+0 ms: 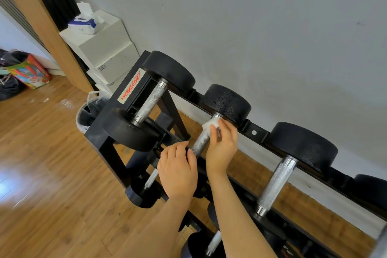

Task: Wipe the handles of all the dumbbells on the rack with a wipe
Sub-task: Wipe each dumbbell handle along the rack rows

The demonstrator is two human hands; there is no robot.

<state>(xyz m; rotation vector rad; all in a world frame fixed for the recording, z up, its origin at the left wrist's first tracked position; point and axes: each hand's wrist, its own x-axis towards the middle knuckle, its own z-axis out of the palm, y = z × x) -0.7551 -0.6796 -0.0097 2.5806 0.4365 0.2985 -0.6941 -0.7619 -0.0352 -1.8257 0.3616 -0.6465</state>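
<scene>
We are at the black steel dumbbell rack (109,144) against a grey wall (272,27), working its top tier, where our right hand (222,148) pinches a crumpled white wipe (210,124) around the far end of the knurled silver handle (201,142) of the second black round-headed dumbbell (227,102), the fingers curled over the cloth right beside the far head. Our left hand (178,169) is curled over that dumbbell's near head on the rack's front rail, apparently steadying it; the head itself is hidden under the hand, so we cannot tell how firm the grip is. At the rack's left end sits the first black dumbbell (146,100), its handle bare; to the right of our hands on the same tier lies a third black dumbbell (293,165), and smaller ones (144,190) sit on the lower tier. Beyond the rack's left end stand a lined waste bin (88,113) and a white cabinet (104,48) topped with a blue-and-white wipe box (83,23). We judge the wipe covers only part of the handle, so a short stroke could leave the near end untouched. If the steadying hand slackens, the dumbbell could roll in its cradle and nip our fingers, and the knurling may snag and tear the thin wipe.
</scene>
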